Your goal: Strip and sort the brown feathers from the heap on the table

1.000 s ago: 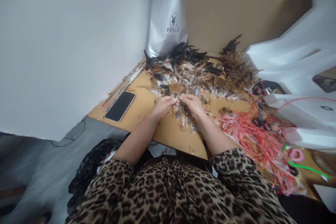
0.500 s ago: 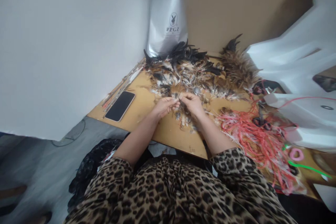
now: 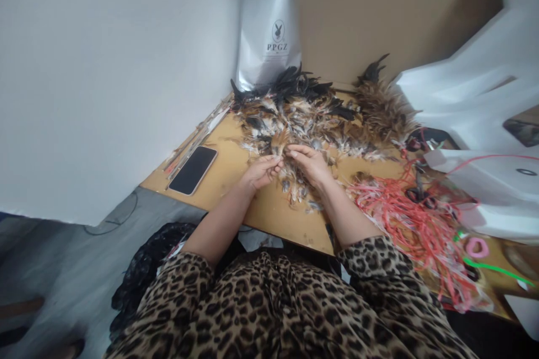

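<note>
Over the near side of the feather pile, my left hand (image 3: 264,171) pinches a small brown feather tuft (image 3: 279,141) by its base, the plumes pointing up and away. Just to its right is my right hand (image 3: 310,164), a small gap from the left one. Its thumb and forefinger are pressed together; whatever is between them is too small to make out. Beyond both hands spreads the pile of brown, white and black feathers (image 3: 295,112). Loose small feathers (image 3: 296,189) lie on the table beneath and between the hands.
On the wooden table (image 3: 236,151), a phone (image 3: 192,170) lies at left. A silver bag (image 3: 269,28) stands behind the feathers. At right are tangled red strips (image 3: 408,219), scissors (image 3: 419,193), white foam pieces (image 3: 475,78) and a pink ring (image 3: 476,247). A black plastic bag (image 3: 143,263) sits below the table's edge.
My hands have come slightly apart, the left shifting a little left. The feather tuft now shows more clearly above the left fingertips.
</note>
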`<state>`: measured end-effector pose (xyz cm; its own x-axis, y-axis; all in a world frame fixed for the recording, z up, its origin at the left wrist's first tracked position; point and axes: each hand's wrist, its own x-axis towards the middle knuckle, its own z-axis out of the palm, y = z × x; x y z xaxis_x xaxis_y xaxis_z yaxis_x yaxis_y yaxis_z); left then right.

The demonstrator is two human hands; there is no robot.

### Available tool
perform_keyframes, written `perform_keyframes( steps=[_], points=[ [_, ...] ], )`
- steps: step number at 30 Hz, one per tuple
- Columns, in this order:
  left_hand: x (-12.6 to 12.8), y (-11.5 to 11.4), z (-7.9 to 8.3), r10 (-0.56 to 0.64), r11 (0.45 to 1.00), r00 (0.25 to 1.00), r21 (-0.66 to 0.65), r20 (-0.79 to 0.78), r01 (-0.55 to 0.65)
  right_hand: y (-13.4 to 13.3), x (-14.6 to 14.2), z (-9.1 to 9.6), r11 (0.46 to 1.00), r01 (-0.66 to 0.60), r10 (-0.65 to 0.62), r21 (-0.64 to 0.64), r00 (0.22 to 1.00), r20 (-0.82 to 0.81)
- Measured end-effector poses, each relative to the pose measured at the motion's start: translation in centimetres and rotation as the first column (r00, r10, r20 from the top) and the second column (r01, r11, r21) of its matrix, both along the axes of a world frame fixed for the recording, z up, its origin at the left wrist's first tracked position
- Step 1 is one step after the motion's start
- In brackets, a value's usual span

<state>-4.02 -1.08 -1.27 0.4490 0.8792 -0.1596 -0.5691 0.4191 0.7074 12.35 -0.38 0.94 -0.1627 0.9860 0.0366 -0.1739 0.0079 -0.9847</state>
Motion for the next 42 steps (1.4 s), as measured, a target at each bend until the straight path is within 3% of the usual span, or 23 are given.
perform_keyframes(
  steps=[3, 10, 14, 17, 19, 24, 30, 36, 42],
  points=[
    [-0.1, -0.1, 0.2, -0.019, 1.000, 1.000, -0.006, 0.020, 0.019, -0.3, -0.4, -0.1, 0.996, -0.087, 0.087, 0.004, 0.996, -0.020],
    [0.1, -0.1, 0.2, -0.008, 1.000, 0.999, 0.023, -0.052, 0.010, -0.5, -0.4, 0.0, 0.997, -0.079, 0.079, -0.009, 0.995, 0.067],
    [0.0, 0.2, 0.2, 0.104, 0.995, 0.994, 0.010, -0.039, -0.104, 0.0, 0.8, 0.4, 0.994, -0.042, 0.011, 0.104, 0.958, 0.285],
    [-0.1, 0.6, 0.1, 0.232, 0.973, 0.968, 0.041, -0.100, -0.229, 0.4, 1.9, 0.8, 0.973, -0.102, -0.009, 0.206, 0.878, 0.478],
    [0.0, 0.6, 0.0, 0.269, 0.962, 0.942, 0.103, -0.203, -0.252, 0.5, 2.5, 1.1, 0.952, -0.168, -0.013, 0.257, 0.815, 0.579],
    [0.5, 0.3, -0.2, 0.278, 0.953, 0.845, 0.241, -0.456, -0.184, 0.4, 3.0, 1.4, 0.884, -0.331, -0.031, 0.330, 0.663, 0.748],
    [0.8, -0.1, 0.1, 0.217, 0.953, 0.820, 0.297, -0.530, -0.060, 0.1, 2.6, 1.5, 0.819, -0.416, -0.124, 0.396, 0.545, 0.829],
    [1.0, -0.3, 0.4, 0.160, 0.968, 0.810, 0.250, -0.564, -0.017, -0.2, 2.3, 1.8, 0.827, -0.397, -0.143, 0.397, 0.535, 0.833],
    [1.0, -0.4, 0.3, 0.089, 0.974, 0.827, 0.222, -0.555, 0.044, 0.1, 2.3, 1.3, 0.831, -0.367, -0.144, 0.417, 0.582, 0.800]
  ],
)
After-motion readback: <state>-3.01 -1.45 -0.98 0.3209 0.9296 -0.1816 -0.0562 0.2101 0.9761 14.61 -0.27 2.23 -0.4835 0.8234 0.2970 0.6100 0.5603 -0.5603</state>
